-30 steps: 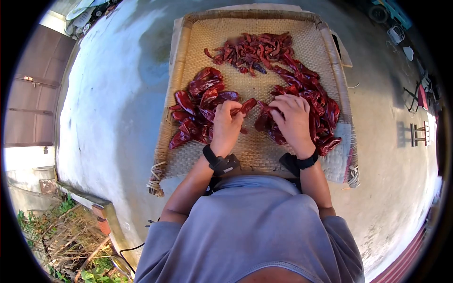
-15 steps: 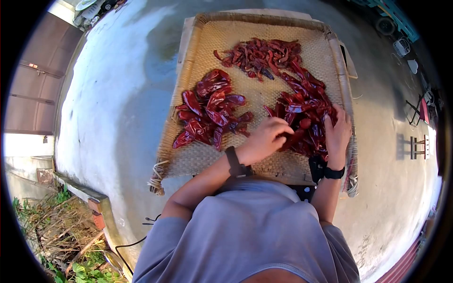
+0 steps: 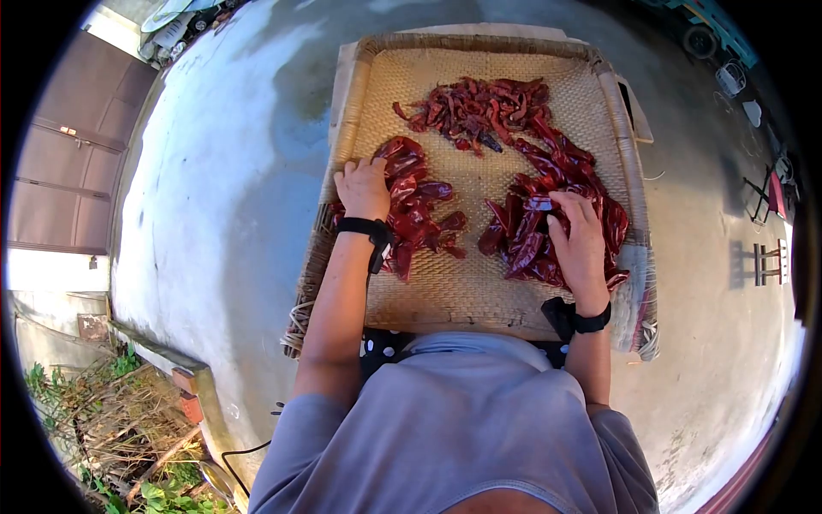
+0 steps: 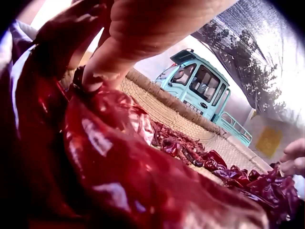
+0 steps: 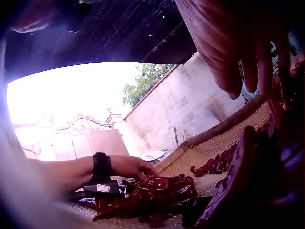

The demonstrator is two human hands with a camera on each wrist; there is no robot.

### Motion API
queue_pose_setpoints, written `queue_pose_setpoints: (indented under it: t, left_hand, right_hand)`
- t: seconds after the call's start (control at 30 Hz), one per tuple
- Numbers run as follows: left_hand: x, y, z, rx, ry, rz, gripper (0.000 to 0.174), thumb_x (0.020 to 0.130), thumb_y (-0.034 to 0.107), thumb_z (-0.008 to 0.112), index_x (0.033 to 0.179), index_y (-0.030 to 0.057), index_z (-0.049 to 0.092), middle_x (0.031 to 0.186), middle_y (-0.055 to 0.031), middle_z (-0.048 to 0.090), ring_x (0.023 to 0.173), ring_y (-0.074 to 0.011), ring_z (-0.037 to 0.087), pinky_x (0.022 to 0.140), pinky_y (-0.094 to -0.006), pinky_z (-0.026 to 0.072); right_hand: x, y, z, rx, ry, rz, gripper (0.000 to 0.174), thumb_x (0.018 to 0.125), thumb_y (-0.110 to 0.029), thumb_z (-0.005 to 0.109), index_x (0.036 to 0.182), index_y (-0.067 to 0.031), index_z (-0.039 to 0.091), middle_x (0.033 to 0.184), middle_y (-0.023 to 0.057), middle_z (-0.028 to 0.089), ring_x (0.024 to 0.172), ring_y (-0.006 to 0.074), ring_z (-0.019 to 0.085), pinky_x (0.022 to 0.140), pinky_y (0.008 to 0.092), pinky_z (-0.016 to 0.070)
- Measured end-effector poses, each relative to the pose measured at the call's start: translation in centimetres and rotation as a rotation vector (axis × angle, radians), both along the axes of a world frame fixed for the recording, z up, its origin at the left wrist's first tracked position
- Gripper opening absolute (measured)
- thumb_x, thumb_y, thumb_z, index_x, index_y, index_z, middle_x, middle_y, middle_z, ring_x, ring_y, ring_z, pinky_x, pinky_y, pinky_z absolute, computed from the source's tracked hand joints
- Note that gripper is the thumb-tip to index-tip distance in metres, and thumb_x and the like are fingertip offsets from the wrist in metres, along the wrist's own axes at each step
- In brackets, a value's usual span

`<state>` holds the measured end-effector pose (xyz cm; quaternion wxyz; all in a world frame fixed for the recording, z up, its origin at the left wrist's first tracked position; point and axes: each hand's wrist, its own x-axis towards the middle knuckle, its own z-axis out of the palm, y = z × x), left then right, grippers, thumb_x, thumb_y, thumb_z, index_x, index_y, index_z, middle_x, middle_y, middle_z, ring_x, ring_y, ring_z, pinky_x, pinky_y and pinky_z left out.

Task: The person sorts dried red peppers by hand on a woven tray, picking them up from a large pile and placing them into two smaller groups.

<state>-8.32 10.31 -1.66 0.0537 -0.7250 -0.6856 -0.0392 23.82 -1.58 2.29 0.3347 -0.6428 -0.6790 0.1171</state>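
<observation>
Large glossy dried red chili peppers lie in a left pile (image 3: 415, 201) and a right pile (image 3: 535, 227) on a woven tray (image 3: 467, 300). My left hand (image 3: 364, 190) rests over the outer side of the left pile, its fingers spread. In the left wrist view, a fingertip touches a wrinkled red chili (image 4: 119, 148), and other fingertips are partly hidden. My right hand (image 3: 580, 244) lies over the right pile with loosely bent fingers. The right wrist view shows those fingers (image 5: 250, 67) hanging down, somewhat apart, close over the chilies.
A third pile of smaller, shrivelled chilies (image 3: 479, 111) lies at the tray's far end. The tray has a raised, bound rim (image 3: 479, 41). Concrete floor (image 3: 231, 197) surrounds it. A turquoise vehicle (image 4: 202, 86) stands beyond, and a small stool (image 3: 771, 263) is off to the right.
My left hand first held a chili at the middle, went to the right pile, then swung to the left pile. My right hand shifted outward, then back inward over the right pile.
</observation>
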Motion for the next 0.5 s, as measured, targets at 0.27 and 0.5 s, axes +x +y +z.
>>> queue_pose_setpoints:
  t: [0.27, 0.5]
  left_hand:
    - [3.6, -2.2, 3.3, 0.17, -0.685, -0.227, 0.02, 0.089, 0.008, 0.063, 0.108, 0.0023, 0.065, 0.098, -0.0159, 0.069, 0.09, -0.0356, 0.066, 0.08, -0.0402, 0.0518]
    - [12.5, -3.6, 1.3, -0.096, -0.837, -0.434, 0.023, 0.088, 0.006, 0.063, 0.11, 0.0019, 0.062, 0.094, -0.021, 0.067, 0.087, -0.0402, 0.065, 0.076, -0.0459, 0.0512]
  right_hand:
    - [0.0, 0.4, 0.3, 0.178, 0.041, -0.104, 0.029, 0.09, -0.004, 0.062, 0.118, -0.0066, 0.063, 0.118, 0.013, 0.061, 0.112, 0.0318, 0.058, 0.097, 0.0402, 0.0455]
    - [-0.6, 0.2, 0.5, 0.2, 0.142, -0.117, 0.024, 0.091, -0.001, 0.06, 0.114, -0.0049, 0.064, 0.114, 0.0135, 0.063, 0.109, 0.0306, 0.06, 0.096, 0.0383, 0.0464]
